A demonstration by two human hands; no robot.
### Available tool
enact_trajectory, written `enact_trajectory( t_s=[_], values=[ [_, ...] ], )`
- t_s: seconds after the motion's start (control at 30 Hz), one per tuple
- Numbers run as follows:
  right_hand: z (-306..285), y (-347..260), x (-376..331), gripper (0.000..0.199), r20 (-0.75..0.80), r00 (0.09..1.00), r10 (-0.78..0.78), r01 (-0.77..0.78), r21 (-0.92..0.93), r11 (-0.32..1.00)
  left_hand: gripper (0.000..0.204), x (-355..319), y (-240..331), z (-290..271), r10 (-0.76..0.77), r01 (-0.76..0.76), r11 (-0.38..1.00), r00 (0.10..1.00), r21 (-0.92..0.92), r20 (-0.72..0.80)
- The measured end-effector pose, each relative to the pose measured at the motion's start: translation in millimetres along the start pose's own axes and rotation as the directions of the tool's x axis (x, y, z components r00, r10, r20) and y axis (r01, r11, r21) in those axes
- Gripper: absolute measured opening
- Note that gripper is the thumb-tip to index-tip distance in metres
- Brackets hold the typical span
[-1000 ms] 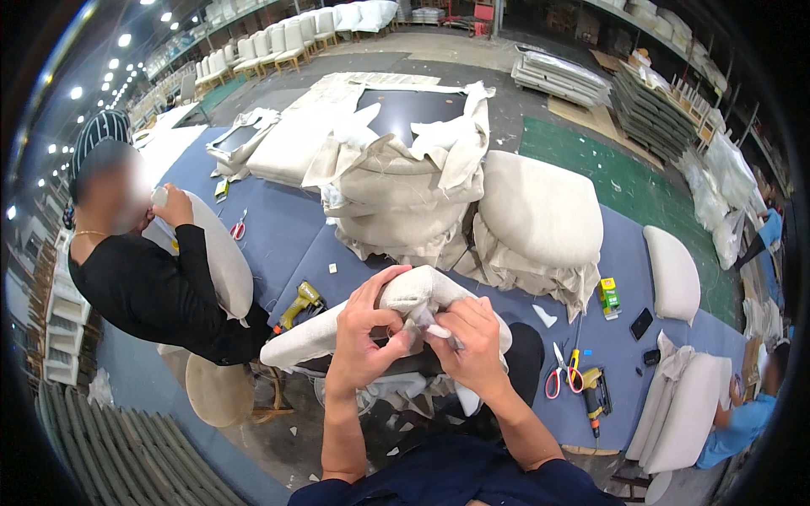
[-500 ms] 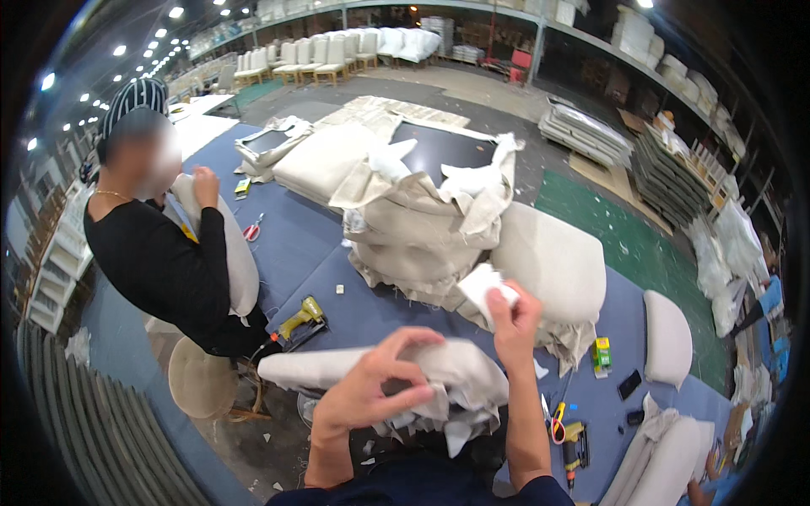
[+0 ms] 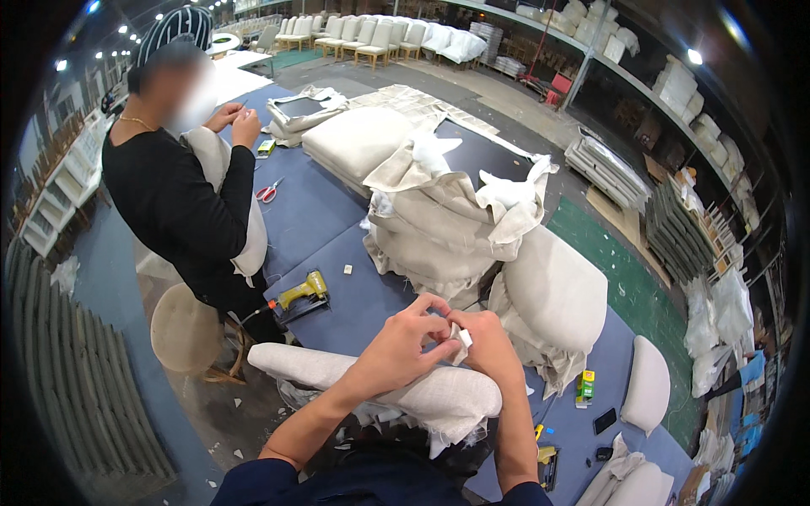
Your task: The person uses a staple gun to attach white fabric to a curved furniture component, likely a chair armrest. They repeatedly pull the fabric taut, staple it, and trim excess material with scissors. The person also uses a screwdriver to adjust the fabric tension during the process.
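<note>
Over a beige fabric-covered cushion (image 3: 321, 367) at the table's near edge, my left hand (image 3: 403, 341) and my right hand (image 3: 488, 341) meet. Between their fingertips is a small folded white-and-beige scrap (image 3: 459, 344), partly covered by the fingers; whether it is cloth or padding I cannot tell. Both hands are closed on it. The cushion lies lengthwise below my wrists, with ragged fabric and white padding hanging along its near side. Just beyond my hands rises a pile of loose beige covers (image 3: 447, 228).
On the blue table, a yellow staple gun (image 3: 304, 291) and red-handled scissors (image 3: 269, 191) lie to the left. A co-worker (image 3: 177, 181) stands there holding a padded piece. To the right are a padded panel (image 3: 557, 295), a green-yellow box (image 3: 585, 390) and a phone (image 3: 605, 420).
My right hand has brought the white scrap down and left, and my left hand has joined it. The view has shifted. The co-worker's hands have come together in front of them.
</note>
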State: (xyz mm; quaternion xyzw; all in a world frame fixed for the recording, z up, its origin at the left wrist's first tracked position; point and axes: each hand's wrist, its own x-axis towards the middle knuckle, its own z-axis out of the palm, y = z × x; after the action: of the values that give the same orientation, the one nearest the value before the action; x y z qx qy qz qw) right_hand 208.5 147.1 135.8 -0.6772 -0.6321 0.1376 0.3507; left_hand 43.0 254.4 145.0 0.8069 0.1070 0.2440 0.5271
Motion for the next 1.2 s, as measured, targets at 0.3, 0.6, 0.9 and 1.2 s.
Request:
enact_trajectory(
  t_s=[0.3, 0.6, 0.9, 1.2],
  values=[
    [-4, -8, 15, 0.022, 0.193, 0.975, 0.108, -0.088, -0.111, 0.990, 0.025, 4, -2, 3, -0.025, 0.023, 0.999, 0.999, -0.031, -0.048],
    [-7, -2, 10, 0.021, 0.224, 0.965, 0.138, -0.123, -0.078, 0.989, 0.021, 4, -4, 10, 0.160, -0.140, 0.981, 0.976, 0.136, -0.150],
    [-9, 7, -53, 0.036, -0.256, 0.934, 0.249, -0.102, 0.476, 0.874, 0.024, 9, -21, 3, 0.004, -0.028, 0.987, 0.988, -0.157, -0.152],
    [58, -21, -99, 0.079, -0.719, 0.688, 0.100, -0.054, 0.087, 0.995, 0.023, -2, -10, -1, 0.153, -0.225, 0.969, 0.867, -0.099, -0.474]
  ],
)
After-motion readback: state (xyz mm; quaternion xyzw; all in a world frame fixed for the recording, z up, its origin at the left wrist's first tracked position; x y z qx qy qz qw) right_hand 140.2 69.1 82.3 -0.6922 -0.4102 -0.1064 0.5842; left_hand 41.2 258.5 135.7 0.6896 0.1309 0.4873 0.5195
